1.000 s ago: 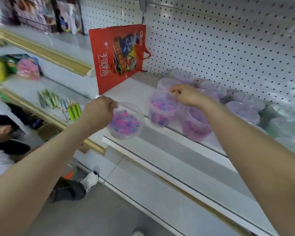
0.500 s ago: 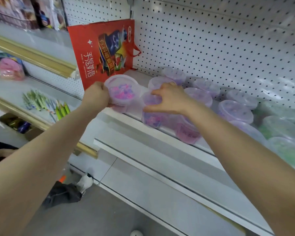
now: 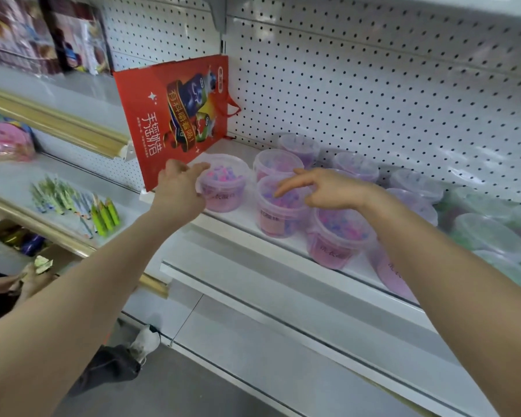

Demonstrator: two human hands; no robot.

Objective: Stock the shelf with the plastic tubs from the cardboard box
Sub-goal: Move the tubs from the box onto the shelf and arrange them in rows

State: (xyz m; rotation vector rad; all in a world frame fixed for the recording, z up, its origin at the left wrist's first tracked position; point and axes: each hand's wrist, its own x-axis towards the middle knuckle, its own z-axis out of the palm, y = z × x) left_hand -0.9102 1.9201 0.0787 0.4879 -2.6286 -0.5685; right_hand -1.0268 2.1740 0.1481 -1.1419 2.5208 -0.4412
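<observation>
A clear plastic tub point(image 3: 223, 183) of pink and blue beads stands on the white shelf point(image 3: 247, 233), just right of a red gift bag. My left hand point(image 3: 178, 191) wraps round the tub's left side, thumb along the lid's rim. My right hand point(image 3: 322, 188) hovers with straight fingers just over a second bead tub point(image 3: 278, 212) and holds nothing. Several more pink and purple tubs point(image 3: 343, 236) stand behind and to the right of it. No cardboard box is clearly in view.
The red gift bag point(image 3: 178, 115) leans at the shelf's left end against the pegboard wall point(image 3: 373, 100). Green-filled tubs point(image 3: 491, 236) crowd the far right. A lower shelf on the left holds green packets point(image 3: 103, 212). Another person's hand point(image 3: 15, 284) and shoe point(image 3: 145, 341) are below left.
My left hand carried its tub up from the shelf's front edge and set it beside the red bag. My right hand let go of the second tub and lifted off it.
</observation>
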